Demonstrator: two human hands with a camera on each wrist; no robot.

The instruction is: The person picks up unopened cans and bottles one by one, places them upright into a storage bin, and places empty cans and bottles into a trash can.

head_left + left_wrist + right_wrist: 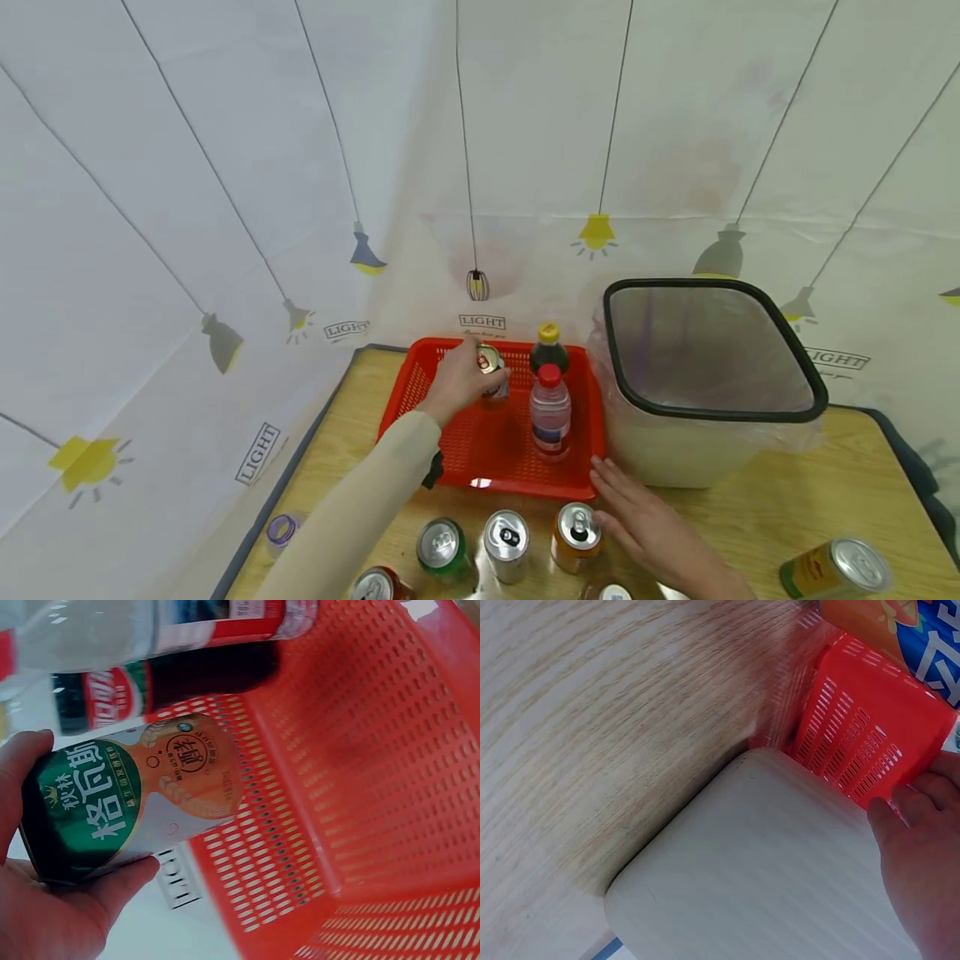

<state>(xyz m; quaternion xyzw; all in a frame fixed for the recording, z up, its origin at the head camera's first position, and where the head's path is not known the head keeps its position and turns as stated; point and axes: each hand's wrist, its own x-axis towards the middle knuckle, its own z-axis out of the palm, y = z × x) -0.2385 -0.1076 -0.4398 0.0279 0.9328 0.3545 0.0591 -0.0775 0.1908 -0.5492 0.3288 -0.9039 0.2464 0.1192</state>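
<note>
My left hand (460,379) grips a green, white and orange drink can (135,795) near its top. The can hangs over the left part of the red basket (480,454), its base toward the basket floor. In the basket's right side stand a clear bottle with a red cap (551,412) and, behind it, a dark bottle with a yellow cap (549,354). My right hand (648,521) lies with fairly straight fingers at the basket's front right corner. In the right wrist view its fingertips (885,817) meet the basket wall.
A white bin (667,450) with a black rim and clear liner stands right of the basket. Along the front are a green can (442,548), a silver can (507,546) and an orange can (576,537). Another can (836,569) stands far right; a purple-necked bottle (282,531) is at left.
</note>
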